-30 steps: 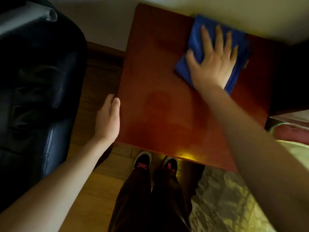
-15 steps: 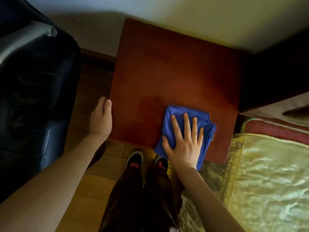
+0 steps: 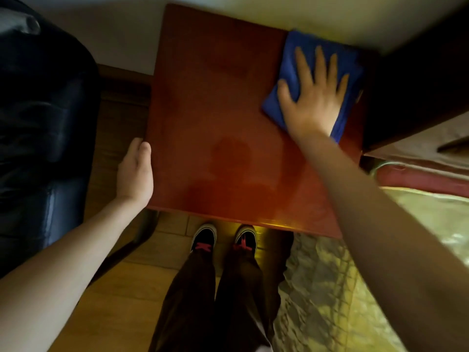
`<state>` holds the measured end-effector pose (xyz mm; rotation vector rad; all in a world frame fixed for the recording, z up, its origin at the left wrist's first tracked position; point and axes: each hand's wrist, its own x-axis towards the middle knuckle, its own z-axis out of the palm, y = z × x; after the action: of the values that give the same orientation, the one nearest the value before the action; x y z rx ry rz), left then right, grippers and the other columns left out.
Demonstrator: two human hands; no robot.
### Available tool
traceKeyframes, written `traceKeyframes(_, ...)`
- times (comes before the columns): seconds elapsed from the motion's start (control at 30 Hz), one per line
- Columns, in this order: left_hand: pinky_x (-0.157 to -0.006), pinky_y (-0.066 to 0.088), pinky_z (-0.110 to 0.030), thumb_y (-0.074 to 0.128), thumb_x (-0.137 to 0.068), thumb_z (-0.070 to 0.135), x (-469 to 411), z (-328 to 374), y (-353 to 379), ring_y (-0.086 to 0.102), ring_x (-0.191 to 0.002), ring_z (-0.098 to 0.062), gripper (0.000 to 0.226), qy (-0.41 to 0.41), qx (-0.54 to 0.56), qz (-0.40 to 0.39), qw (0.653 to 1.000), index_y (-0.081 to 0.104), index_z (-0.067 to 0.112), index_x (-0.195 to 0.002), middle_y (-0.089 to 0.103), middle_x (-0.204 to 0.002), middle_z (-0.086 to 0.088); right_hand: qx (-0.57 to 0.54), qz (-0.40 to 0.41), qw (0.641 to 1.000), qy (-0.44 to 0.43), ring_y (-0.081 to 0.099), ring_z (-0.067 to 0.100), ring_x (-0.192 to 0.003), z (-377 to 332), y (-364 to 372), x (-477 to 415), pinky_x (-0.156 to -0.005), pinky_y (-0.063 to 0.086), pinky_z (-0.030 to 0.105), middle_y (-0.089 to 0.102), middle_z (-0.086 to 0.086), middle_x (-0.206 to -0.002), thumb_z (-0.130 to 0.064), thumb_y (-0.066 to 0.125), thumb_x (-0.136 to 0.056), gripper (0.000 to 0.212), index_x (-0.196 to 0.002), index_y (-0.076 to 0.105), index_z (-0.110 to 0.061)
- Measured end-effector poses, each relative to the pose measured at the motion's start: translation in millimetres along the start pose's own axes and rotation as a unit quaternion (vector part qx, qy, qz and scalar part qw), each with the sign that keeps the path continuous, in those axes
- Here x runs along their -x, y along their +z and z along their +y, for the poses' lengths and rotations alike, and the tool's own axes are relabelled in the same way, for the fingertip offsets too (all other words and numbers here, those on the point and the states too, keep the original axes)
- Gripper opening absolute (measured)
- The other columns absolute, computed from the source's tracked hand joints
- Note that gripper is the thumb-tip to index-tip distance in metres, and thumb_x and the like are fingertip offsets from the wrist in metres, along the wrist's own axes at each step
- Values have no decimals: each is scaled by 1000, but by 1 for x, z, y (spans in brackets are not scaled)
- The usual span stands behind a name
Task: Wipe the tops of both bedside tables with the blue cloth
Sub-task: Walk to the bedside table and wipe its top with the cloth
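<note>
A reddish-brown bedside table (image 3: pixel 215 118) fills the middle of the head view. The folded blue cloth (image 3: pixel 291 64) lies flat at the table's far right corner, near the wall. My right hand (image 3: pixel 312 95) presses down on the cloth with fingers spread flat. Against the table's left edge, near the front corner, rests my left hand (image 3: pixel 135 172), fingers together and holding nothing. Only one bedside table is in view.
A dark leather armchair (image 3: pixel 38 123) stands close on the left. A bed with a shiny gold cover (image 3: pixel 418 224) and a dark headboard (image 3: pixel 418 85) lies on the right. My feet (image 3: pixel 223 238) stand on wooden floor at the table's front edge.
My right hand has slid the cloth from the table's near edge back up to the far right corner. The left hand has stayed on the left edge.
</note>
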<state>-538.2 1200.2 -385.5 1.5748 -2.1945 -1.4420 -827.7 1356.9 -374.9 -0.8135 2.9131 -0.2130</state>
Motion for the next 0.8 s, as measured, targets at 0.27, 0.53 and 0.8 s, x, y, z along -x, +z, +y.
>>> traceKeyframes(0.27, -71, 45, -34, 20, -101, 49, 5, 10, -2, 56, -79, -17, 37, -26, -6, -13, 1000, 52, 30, -97, 55, -86, 7, 33, -54, 998, -30, 16, 30, -148, 34, 4, 199, -116, 17, 57, 25, 2, -158, -58, 43, -89, 64, -148, 30, -36)
traceKeyframes(0.53, -82, 52, -51, 23, -96, 57, -11, -19, 2, 61, -92, -26, 39, -32, 9, 6, 999, 55, 36, -98, 60, -94, 5, 16, 19, 999, -31, 25, 29, -145, 56, 3, 69, -117, 18, 48, 32, 1, -156, -59, 41, -85, 64, -146, 33, -40)
traceKeyframes(0.8, -88, 50, -53, 24, -96, 55, -11, -21, 3, 60, -98, -27, 45, -24, -8, 23, 999, 54, 24, -107, 62, -98, 1, -4, -1, 1000, 2, 12, 27, -149, 66, -8, -29, -120, 9, 48, 19, -2, -161, -62, 24, -89, 63, -149, 21, -41)
